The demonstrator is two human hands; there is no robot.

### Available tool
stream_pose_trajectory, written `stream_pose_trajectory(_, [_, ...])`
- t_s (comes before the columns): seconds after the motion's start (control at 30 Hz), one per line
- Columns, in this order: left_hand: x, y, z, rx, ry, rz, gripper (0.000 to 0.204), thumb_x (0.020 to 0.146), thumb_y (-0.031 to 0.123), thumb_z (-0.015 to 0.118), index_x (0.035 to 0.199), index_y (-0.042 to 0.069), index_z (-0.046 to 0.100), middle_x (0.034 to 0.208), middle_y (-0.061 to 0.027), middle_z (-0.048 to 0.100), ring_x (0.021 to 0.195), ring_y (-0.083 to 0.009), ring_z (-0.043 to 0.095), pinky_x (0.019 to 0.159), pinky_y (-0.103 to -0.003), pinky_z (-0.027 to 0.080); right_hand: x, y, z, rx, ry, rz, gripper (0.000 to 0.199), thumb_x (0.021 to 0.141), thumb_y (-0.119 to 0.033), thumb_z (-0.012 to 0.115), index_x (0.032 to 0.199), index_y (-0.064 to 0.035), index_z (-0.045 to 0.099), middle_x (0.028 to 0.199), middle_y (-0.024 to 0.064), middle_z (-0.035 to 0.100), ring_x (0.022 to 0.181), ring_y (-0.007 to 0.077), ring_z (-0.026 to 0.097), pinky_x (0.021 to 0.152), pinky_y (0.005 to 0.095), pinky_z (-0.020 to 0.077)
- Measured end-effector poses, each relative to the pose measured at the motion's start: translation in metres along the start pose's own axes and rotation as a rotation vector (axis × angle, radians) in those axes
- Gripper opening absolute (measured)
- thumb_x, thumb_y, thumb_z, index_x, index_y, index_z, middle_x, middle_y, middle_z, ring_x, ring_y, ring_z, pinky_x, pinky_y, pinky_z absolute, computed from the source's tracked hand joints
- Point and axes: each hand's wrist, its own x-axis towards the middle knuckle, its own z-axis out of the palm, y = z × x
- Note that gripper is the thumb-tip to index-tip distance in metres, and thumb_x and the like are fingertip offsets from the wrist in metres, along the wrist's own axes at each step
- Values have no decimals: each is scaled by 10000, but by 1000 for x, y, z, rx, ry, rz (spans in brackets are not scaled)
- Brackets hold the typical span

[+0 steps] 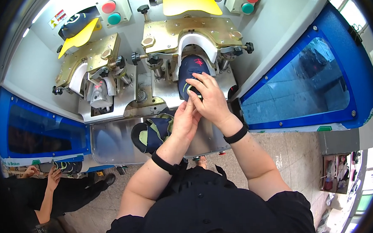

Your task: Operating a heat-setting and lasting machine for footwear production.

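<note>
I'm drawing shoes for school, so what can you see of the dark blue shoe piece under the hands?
The dark blue shoe piece looks like fabric, long with a rounded far end. It has a red mark near that end and yellowish detail on its left side. It points away from the person, toward a curved white pad. The right hand lies over its near part; the left hand is at its near end, partly hidden.

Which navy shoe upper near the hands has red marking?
The upper under the right hand; the other upper, on the metal tray, shows no red.
</note>
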Motion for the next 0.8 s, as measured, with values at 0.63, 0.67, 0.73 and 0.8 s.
stream_pose_trajectory(0.63, [2, -8, -11, -29, 63, -38, 317, 962, 288, 538, 1129, 18, 545, 1052, -49, 614, 962, -160, 617, 849, -317, 517, 2, 2, 6, -174, -107, 48, 463, 827, -377, 624, 1190, -92, 584, 1336, 183, 491, 1276, 349, 424, 1020, 450, 384])
stream_pose_trajectory(0.67, [2, -7, -10, -17, 58, -45, 316, 965, 284, 532, 1133, 16, 543, 1049, -50, 615, 962, -161, 618, 851, -318, 518, 2, 4, 7, -159, -127, 61, 483, 833, -393, 618, 1205, -89, 576, 1358, 183, 474, 1294, 335, 412, 1024, 456, 380])
stream_pose_trajectory(0.73, [0, -7, -9, 10, 51, -51, 326, 964, 317, 521, 1118, 30, 541, 1050, -48, 617, 950, -158, 617, 842, -322, 519, 0, 5, 7, -153, -137, 62, 490, 835, -403, 614, 1210, -91, 573, 1364, 177, 470, 1295, 330, 412, 1023, 462, 380])
stream_pose_trajectory(0.8, [-2, -4, -11, 37, 44, -54, 337, 962, 350, 510, 1102, 45, 540, 1051, -46, 618, 938, -155, 616, 833, -325, 520, 0, 5, 9, -146, -144, 61, 497, 836, -412, 611, 1214, -93, 569, 1370, 171, 465, 1296, 324, 413, 1022, 467, 379])
